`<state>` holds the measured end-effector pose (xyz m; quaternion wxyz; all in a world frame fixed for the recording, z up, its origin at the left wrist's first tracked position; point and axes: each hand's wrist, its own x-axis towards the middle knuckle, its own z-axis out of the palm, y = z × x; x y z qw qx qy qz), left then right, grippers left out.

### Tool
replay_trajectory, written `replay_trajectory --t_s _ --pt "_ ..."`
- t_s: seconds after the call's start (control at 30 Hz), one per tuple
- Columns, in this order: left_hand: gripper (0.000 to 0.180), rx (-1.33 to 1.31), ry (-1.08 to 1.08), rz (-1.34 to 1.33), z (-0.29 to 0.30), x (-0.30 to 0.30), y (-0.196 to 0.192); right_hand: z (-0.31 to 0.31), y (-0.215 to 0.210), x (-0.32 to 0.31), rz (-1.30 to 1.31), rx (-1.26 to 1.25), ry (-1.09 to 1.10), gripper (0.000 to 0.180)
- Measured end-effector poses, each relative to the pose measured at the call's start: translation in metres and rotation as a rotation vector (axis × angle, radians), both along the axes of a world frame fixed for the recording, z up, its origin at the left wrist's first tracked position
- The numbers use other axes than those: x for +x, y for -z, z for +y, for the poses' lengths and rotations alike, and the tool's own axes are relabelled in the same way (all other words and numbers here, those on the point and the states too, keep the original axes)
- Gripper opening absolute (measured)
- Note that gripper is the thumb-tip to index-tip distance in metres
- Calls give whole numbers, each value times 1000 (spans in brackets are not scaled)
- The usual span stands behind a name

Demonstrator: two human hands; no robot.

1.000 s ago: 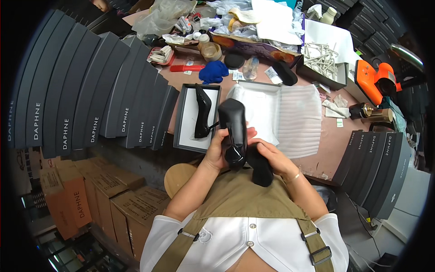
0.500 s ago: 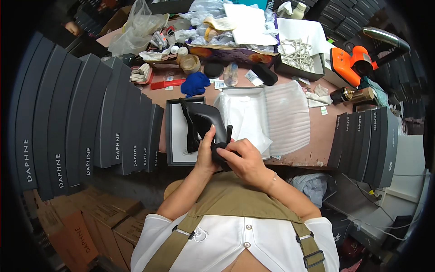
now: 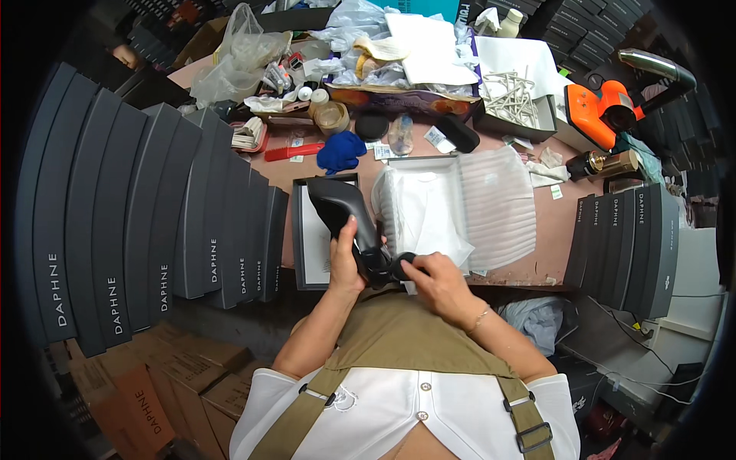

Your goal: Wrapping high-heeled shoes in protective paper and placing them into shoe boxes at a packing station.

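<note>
My left hand [image 3: 344, 264] grips a black high-heeled shoe [image 3: 346, 213] by its middle, holding it over the near edge of the table. My right hand [image 3: 438, 283] pinches the shoe's near end, where a rounded black part [image 3: 404, 266] shows between my fingers. Just beyond the shoe lies an open shoe box lined with white tissue paper [image 3: 426, 211]. Its dark lid [image 3: 307, 245] sits to the left with a white sheet inside.
Tall rows of dark shoe boxes [image 3: 146, 222] stand at my left, with another stack [image 3: 625, 238] at the right. The far table holds a blue cloth [image 3: 340, 151], a tape roll [image 3: 333, 117], a box of pale sticks [image 3: 515, 100], plastic bags and an orange tool [image 3: 606, 107]. Brown cartons [image 3: 130, 391] sit below left.
The shoe has swung from upright in front of me to lying tilted over the lid and box. My right hand has slid to its near end. The view has shifted nearer the table.
</note>
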<state>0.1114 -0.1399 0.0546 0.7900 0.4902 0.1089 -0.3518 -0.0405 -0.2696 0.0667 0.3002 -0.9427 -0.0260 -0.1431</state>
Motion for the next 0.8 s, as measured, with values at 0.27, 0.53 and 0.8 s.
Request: replay_trajectory --t_s 0.27,0.53,0.8 --pt "47 -5 -36 20 -15 6 1 18 -25 18 -104 187 15 43" --pt "43 -55 -18 118 -21 -1 4 -10 -29 -21 -28 339 245 42" --pt "34 -63 5 104 -28 -19 -10 -6 -26 -19 -202 362 225 46"
